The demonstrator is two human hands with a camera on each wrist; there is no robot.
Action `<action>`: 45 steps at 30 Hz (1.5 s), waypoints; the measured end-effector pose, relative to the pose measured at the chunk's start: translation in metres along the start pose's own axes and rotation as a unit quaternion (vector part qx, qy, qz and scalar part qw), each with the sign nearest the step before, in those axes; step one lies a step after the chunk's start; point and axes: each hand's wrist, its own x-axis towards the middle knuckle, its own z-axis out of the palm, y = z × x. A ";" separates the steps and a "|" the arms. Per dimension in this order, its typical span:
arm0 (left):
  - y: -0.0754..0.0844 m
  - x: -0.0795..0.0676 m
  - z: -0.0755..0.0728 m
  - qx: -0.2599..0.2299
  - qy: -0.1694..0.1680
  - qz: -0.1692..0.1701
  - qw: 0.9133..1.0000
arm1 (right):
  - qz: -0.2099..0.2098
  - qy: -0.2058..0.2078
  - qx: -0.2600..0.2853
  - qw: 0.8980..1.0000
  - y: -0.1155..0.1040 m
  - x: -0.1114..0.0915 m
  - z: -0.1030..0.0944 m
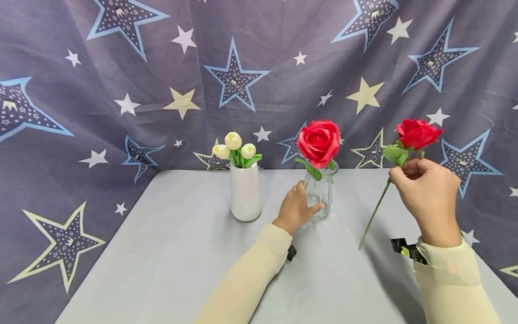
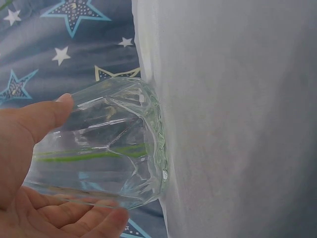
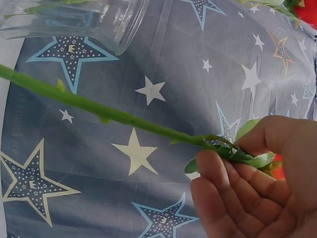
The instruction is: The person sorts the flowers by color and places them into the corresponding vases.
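My right hand (image 1: 432, 195) pinches a red rose (image 1: 418, 133) by its stem, just under the bloom and leaves. The thorny green stem (image 3: 114, 115) slants down toward the left, its lower end hanging over the table right of the clear glass vase (image 1: 323, 193). Around the side of that vase lies my left hand (image 1: 295, 208), thumb on one side and fingers on the other in the left wrist view. Another red rose (image 1: 319, 141) stands in the glass vase, its bloom above the rim. One thin green stem shows through the glass.
Left of the glass vase stands a white vase (image 1: 245, 193) holding cream tulips (image 1: 233, 141). Both vases are toward the back of the pale grey table (image 1: 182, 261). A dark star-patterned cloth (image 1: 275, 54) hangs behind it and down the sides.
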 end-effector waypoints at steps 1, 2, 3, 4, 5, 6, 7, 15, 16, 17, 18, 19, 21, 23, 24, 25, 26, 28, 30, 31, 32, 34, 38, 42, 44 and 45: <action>0.000 0.000 0.000 0.001 0.000 -0.001 1.000 | -0.004 0.006 0.003 1.000 -0.001 0.000 0.000; -0.001 -0.001 0.000 0.000 -0.001 -0.001 1.000 | -0.008 0.013 0.006 1.000 -0.002 -0.001 0.000; -0.001 -0.001 -0.001 0.000 -0.001 -0.002 1.000 | -0.011 0.019 0.008 1.000 -0.002 -0.001 0.000; -0.001 -0.001 -0.001 0.001 -0.002 -0.003 1.000 | -0.014 0.025 0.012 1.000 -0.003 -0.002 0.000; -0.001 -0.001 -0.001 0.001 -0.002 -0.004 1.000 | -0.017 0.031 0.015 0.999 -0.004 -0.002 0.000; -0.001 -0.001 -0.001 0.002 -0.003 -0.006 1.000 | -0.019 0.036 0.019 0.999 -0.005 -0.003 0.000; -0.002 -0.001 -0.001 0.002 -0.004 -0.008 1.000 | -0.021 0.042 0.024 0.999 -0.007 -0.003 0.000; -0.001 0.000 -0.001 -0.002 -0.008 -0.007 1.000 | -0.026 0.084 0.063 0.994 -0.017 -0.003 -0.004; -0.001 0.000 -0.001 0.000 -0.006 -0.006 1.000 | -0.027 0.089 0.071 0.993 -0.020 -0.002 -0.005; 0.000 0.000 -0.002 0.003 -0.006 -0.006 1.000 | -0.027 0.093 0.079 0.992 -0.024 -0.002 -0.007; 0.000 0.000 -0.002 0.006 -0.005 -0.007 1.000 | -0.024 0.097 0.088 0.991 -0.028 -0.002 -0.008; 0.000 0.000 -0.002 0.007 -0.005 -0.009 1.000 | -0.021 0.101 0.097 0.990 -0.033 -0.002 -0.010; 0.000 0.000 -0.003 0.005 -0.006 -0.011 1.000 | -0.014 0.114 0.118 0.986 -0.042 -0.002 -0.014; 0.001 0.000 -0.003 0.004 -0.009 -0.014 1.000 | -0.005 0.128 0.142 0.982 -0.049 -0.003 -0.017; 0.001 0.000 -0.002 0.003 -0.009 -0.015 1.000 | -0.002 0.134 0.151 0.979 -0.051 -0.003 -0.018; 0.001 0.000 -0.002 0.002 -0.011 -0.016 1.000 | 0.000 0.140 0.159 0.977 -0.053 -0.004 -0.019; 0.002 0.000 -0.002 0.003 -0.012 -0.017 1.000 | 0.000 0.145 0.170 0.975 -0.054 -0.004 -0.019; 0.001 0.000 -0.002 0.003 -0.015 -0.019 1.000 | -0.008 0.153 0.185 0.971 -0.054 -0.005 -0.020; 0.001 0.001 -0.002 0.001 -0.017 -0.019 1.000 | -0.020 0.163 0.208 0.964 -0.053 -0.005 -0.019; 0.001 0.001 -0.002 0.002 -0.017 -0.018 1.000 | -0.022 0.170 0.225 0.959 -0.052 -0.005 -0.020; 0.001 0.002 -0.002 0.004 -0.016 -0.016 1.000 | -0.025 0.178 0.240 0.954 -0.052 -0.004 -0.020; 0.001 0.002 -0.002 0.005 -0.013 -0.012 1.000 | -0.037 0.197 0.271 0.942 -0.052 -0.004 -0.021; -0.001 0.004 -0.001 0.005 -0.008 -0.006 1.000 | -0.051 0.224 0.336 0.913 -0.057 -0.002 -0.023; -0.001 0.003 -0.001 -0.003 -0.008 -0.007 1.000 | -0.061 0.237 0.374 0.895 -0.062 -0.003 -0.026; -0.001 0.002 0.000 -0.002 -0.009 -0.006 1.000 | -0.061 0.244 0.383 0.889 -0.063 -0.005 -0.026; 0.000 0.002 0.000 -0.001 -0.009 -0.004 1.000 | -0.061 0.248 0.388 0.885 -0.063 -0.005 -0.026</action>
